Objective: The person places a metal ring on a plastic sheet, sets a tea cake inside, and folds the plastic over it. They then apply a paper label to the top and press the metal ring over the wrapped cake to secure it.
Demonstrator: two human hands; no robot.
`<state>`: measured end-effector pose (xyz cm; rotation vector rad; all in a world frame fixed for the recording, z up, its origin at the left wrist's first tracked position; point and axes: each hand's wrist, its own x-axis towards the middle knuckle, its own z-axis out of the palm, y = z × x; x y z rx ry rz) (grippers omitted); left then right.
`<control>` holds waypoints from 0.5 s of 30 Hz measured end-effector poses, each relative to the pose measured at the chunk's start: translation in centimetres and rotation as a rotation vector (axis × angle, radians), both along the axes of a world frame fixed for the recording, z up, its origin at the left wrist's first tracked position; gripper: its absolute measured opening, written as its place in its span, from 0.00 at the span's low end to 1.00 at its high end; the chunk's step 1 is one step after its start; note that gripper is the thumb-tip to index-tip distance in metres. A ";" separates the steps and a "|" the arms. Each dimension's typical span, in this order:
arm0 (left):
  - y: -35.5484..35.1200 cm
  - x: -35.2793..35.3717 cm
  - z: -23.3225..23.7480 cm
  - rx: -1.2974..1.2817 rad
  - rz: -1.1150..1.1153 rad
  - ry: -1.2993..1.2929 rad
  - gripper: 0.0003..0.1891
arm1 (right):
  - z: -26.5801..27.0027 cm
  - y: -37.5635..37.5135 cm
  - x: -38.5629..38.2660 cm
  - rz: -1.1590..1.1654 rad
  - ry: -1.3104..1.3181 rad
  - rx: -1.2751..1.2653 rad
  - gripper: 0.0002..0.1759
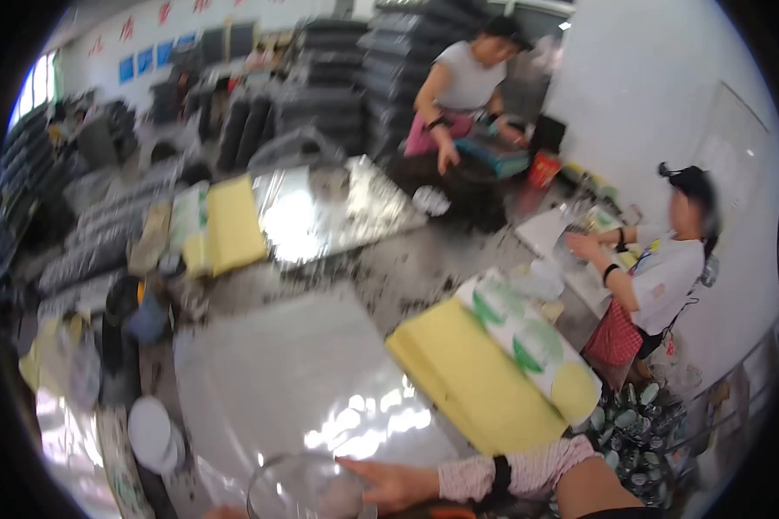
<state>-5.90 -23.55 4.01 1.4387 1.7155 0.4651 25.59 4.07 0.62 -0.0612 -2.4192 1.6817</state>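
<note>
At the bottom edge my right hand (394,484) grips the side of a clear round container (277,489), its index finger lying along the rim. A patterned sleeve with a dark band covers that wrist. Only a sliver of my left hand (223,513) shows, low and left of the container; its fingers are hidden. Beyond the container lies a glossy clear sheet (268,363) on the table, reflecting light. An orange object (450,512), partly cut off, sits under my right wrist.
Yellow sheets (467,372) and a green-printed white bag (528,342) lie right of the sheet. White round lids (151,432) stand left. Ahead are a shiny metal tray (320,216) and a dark loose pile (459,195). Two people work at the far and right sides.
</note>
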 end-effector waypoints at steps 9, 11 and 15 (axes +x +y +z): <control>-0.8 -1.6 -3.7 0.203 0.095 0.054 0.05 | 0.9 -4.3 -2.2 0.225 0.106 0.246 0.22; 0.6 -1.4 -2.9 0.313 0.358 0.164 0.03 | 0.0 -6.4 -4.4 0.297 0.105 0.191 0.20; -0.1 0.8 2.6 0.531 0.366 0.318 0.04 | -3.8 -4.5 -6.1 0.079 0.168 0.301 0.21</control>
